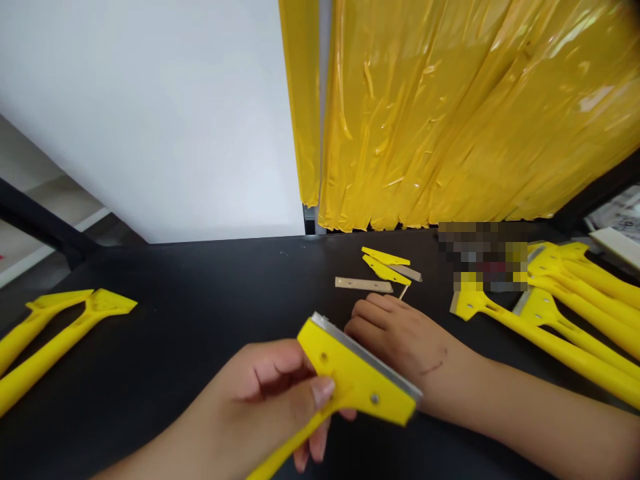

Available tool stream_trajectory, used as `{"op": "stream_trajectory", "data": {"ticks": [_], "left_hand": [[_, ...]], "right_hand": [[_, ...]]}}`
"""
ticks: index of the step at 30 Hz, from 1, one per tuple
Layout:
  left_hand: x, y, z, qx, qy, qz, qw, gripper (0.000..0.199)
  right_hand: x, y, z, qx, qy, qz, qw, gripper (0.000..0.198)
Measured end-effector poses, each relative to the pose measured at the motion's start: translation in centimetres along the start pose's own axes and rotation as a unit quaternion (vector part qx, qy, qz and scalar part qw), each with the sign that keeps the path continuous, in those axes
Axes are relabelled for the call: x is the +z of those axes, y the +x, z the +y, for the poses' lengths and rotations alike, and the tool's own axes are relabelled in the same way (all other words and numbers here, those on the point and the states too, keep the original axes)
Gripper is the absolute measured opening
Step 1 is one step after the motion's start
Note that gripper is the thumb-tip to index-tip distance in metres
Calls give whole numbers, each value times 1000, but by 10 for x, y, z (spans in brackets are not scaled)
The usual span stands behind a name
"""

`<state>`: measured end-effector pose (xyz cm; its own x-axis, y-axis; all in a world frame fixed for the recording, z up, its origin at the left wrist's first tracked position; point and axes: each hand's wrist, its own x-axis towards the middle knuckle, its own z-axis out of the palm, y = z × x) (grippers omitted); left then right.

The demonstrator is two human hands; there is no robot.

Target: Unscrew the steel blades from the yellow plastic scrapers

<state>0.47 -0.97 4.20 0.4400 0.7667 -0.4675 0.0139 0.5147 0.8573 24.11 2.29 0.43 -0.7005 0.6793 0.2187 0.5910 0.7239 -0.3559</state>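
Holding a yellow scraper above the black bench, the left hand has its grip closed on the head. The right hand is near a flat strip; its grip's hold cannot be told.

Black tabletop before a white panel and wrinkled yellow plastic sheeting

Seemingly a workshop: black worktop, yellow scrapers, loose plates
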Motion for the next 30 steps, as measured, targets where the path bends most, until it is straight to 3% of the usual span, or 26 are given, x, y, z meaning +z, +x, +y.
{"op": "stream_trajectory", "data": {"ticks": [3, 6, 9, 13, 18, 23, 27, 30], "left_hand": [[7, -7, -2, -13, 70, -6, 997, 31], [9, -8, -4, -1, 116, -7, 993, 31], [9, -7, -3, 32, 163, -18, 986, 29], [8, -6, -1, 54, 188, -14, 981, 27], [4, -6, 3, 75, 199, -46, 976, 25], [3, -7, 4, 98, 177, -57, 978, 17], [7, -9, 3, 104, 76, -32, 991, 8], [7, -10, 3, 78, 34, -10, 996, 26]], "right_hand": [[-16, -4, -14, 20, 56, 35, 998, 11], [-28, -5, -28, 106, 197, 64, 973, 15], [-32, -5, -35, 206, 376, 37, 903, 15], [-33, -4, -36, 245, 520, -11, 818, 15], [-34, -7, -32, 246, 593, -23, 767, 23], [-29, -16, -28, 280, 669, -28, 688, 29], [-26, -17, -25, 283, 684, -29, 672, 31], [-26, -13, -24, 267, 693, -24, 670, 28]]}}
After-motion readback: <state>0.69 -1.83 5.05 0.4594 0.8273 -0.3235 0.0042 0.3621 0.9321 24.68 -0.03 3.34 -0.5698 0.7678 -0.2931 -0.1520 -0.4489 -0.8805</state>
